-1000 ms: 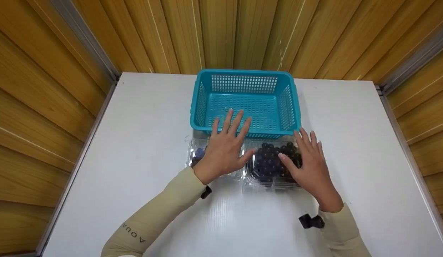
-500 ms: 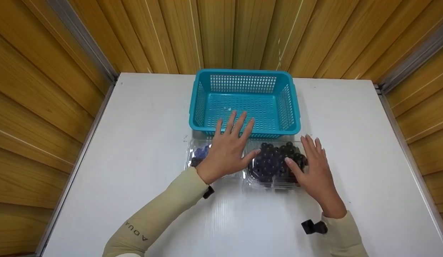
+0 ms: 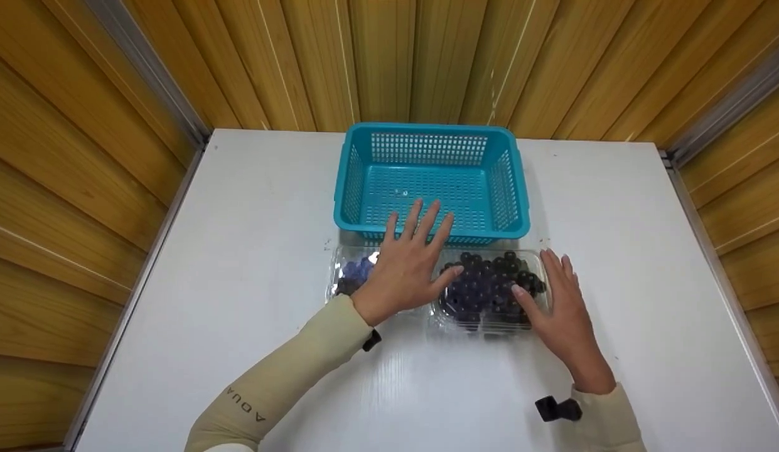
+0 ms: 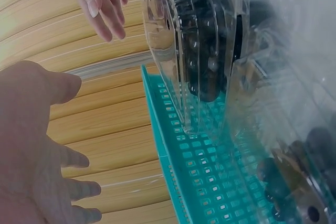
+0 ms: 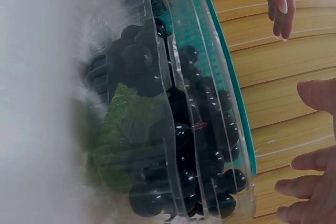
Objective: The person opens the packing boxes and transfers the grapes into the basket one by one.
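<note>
Two clear plastic boxes lie side by side on the white table. In the head view the right box (image 3: 436, 323) holds dark grapes (image 3: 480, 289), with a green leaf (image 5: 123, 129) seen through its wall in the right wrist view. Through the left box (image 3: 334, 267) bluish and dark round fruit (image 3: 356, 270) shows, partly hidden by my left hand (image 3: 405, 270). That hand is spread, palm down, over the left box, and the left wrist view has it apart from the plastic. My right hand (image 3: 565, 317), fingers extended, hovers by the right box's right side, holding nothing.
Behind the boxes stands a turquoise perforated basket (image 3: 427, 128), with a few tiny pale specks (image 3: 403, 193) on its floor. Wood-patterned panels (image 3: 383, 63) enclose the back and both sides of the white table (image 3: 257, 207).
My left hand has drifted slightly right and toward me. The right hand has shifted right and toward me, uncovering more of the right box. Boxes and basket stay put.
</note>
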The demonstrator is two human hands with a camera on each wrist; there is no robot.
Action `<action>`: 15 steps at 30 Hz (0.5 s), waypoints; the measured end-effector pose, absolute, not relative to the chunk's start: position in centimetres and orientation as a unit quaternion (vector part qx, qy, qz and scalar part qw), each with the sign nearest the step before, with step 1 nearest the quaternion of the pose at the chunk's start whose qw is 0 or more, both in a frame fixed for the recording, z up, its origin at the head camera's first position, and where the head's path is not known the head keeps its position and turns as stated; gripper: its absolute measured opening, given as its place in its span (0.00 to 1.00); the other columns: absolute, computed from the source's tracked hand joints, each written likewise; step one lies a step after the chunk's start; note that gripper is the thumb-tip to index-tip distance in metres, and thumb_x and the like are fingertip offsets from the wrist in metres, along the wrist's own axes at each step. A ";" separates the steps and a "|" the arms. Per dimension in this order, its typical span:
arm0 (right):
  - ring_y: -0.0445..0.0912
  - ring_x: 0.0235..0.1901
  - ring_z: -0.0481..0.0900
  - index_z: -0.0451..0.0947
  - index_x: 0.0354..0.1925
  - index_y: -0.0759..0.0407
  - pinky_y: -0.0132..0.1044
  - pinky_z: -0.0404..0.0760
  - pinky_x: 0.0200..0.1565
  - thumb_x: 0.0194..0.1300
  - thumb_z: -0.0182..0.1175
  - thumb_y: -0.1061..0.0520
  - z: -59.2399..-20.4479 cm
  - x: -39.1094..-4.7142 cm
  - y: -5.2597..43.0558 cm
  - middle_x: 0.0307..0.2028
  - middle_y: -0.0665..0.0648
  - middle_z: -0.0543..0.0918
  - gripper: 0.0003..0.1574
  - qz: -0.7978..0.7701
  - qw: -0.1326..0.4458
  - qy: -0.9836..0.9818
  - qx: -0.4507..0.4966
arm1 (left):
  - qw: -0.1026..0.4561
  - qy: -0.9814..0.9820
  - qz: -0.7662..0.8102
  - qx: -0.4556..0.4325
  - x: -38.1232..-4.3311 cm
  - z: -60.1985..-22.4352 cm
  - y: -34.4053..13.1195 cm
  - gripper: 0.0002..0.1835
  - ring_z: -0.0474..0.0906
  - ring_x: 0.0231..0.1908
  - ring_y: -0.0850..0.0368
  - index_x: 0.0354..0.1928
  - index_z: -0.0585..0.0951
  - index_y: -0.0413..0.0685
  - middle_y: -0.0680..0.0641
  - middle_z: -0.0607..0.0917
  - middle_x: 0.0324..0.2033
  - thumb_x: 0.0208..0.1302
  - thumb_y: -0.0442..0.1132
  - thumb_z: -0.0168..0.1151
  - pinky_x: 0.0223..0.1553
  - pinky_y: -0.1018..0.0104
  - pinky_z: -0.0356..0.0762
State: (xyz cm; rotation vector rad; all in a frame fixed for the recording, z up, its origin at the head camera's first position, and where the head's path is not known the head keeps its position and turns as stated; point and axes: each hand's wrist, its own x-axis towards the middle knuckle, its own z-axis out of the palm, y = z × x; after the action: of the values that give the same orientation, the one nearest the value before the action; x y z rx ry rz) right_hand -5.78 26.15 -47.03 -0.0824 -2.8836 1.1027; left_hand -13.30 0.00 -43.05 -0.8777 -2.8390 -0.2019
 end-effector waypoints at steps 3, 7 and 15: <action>0.58 0.77 0.34 0.42 0.77 0.45 0.77 0.42 0.63 0.67 0.56 0.37 -47.2 -5.6 26.3 0.77 0.60 0.46 0.51 0.363 0.019 -0.931 -0.035 | 0.076 -0.950 -0.069 -0.294 -13.2 -43.1 0.1 0.43 0.40 0.76 0.42 0.76 0.50 0.55 0.45 0.48 0.77 0.67 0.70 0.40 0.71 0.34 0.45; 0.59 0.77 0.35 0.41 0.77 0.43 0.78 0.45 0.62 0.67 0.55 0.38 -47.4 -5.4 26.5 0.77 0.60 0.44 0.51 0.372 0.014 -0.927 -0.040 | 0.072 -0.950 -0.067 -0.296 -13.2 -43.3 0.3 0.43 0.39 0.77 0.43 0.77 0.49 0.56 0.46 0.47 0.77 0.67 0.70 0.40 0.71 0.35 0.44; 0.62 0.76 0.41 0.42 0.77 0.41 0.72 0.49 0.65 0.68 0.57 0.42 -48.3 -5.1 26.8 0.77 0.63 0.44 0.49 0.396 0.030 -0.917 -0.030 | 0.074 -0.949 -0.060 -0.301 -12.9 -43.7 0.4 0.43 0.40 0.76 0.43 0.77 0.48 0.56 0.45 0.48 0.77 0.67 0.70 0.38 0.70 0.34 0.47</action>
State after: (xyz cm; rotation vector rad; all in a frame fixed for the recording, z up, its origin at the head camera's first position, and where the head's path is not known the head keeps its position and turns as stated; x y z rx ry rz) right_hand -5.06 26.82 -48.26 -0.0915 -2.8287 1.2215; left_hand -12.94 0.36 -43.67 -0.9022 -2.8481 -0.1796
